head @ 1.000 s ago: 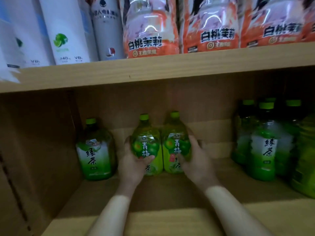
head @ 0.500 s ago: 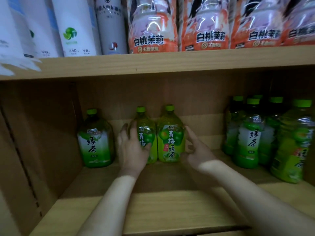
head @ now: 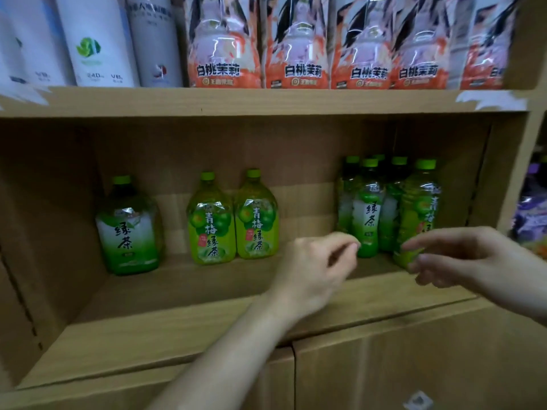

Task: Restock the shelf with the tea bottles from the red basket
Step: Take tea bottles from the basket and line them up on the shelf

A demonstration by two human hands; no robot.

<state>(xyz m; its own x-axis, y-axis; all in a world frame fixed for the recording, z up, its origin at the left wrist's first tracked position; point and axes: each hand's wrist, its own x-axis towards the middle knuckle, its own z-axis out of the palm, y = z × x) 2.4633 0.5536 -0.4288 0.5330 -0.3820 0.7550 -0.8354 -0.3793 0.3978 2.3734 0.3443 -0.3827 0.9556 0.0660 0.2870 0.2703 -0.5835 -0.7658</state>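
Two yellow-green plum tea bottles [head: 211, 223] [head: 257, 220] stand side by side at the back middle of the wooden shelf [head: 165, 329]. A wide green tea bottle [head: 128, 232] stands alone to their left. A cluster of several slimmer green tea bottles [head: 368, 214] fills the right end, with a yellow-green one [head: 418, 208] at its front. My left hand [head: 313, 270] hovers empty, fingers loosely curled, just left of that cluster. My right hand [head: 461, 255] hovers in front of the cluster with relaxed fingers, holding nothing. The red basket is out of view.
The upper shelf carries white cans [head: 97, 39] on the left and orange-pink peach jasmine packs [head: 296, 45] across the middle and right. Closed wooden cabinet doors [head: 384, 374] lie below the shelf. The shelf's side panel [head: 515, 161] bounds the right end.
Both hands have let go of the two plum tea bottles, which now stand on the shelf, and have moved right toward the cluster of slim bottles. The view has shifted right.
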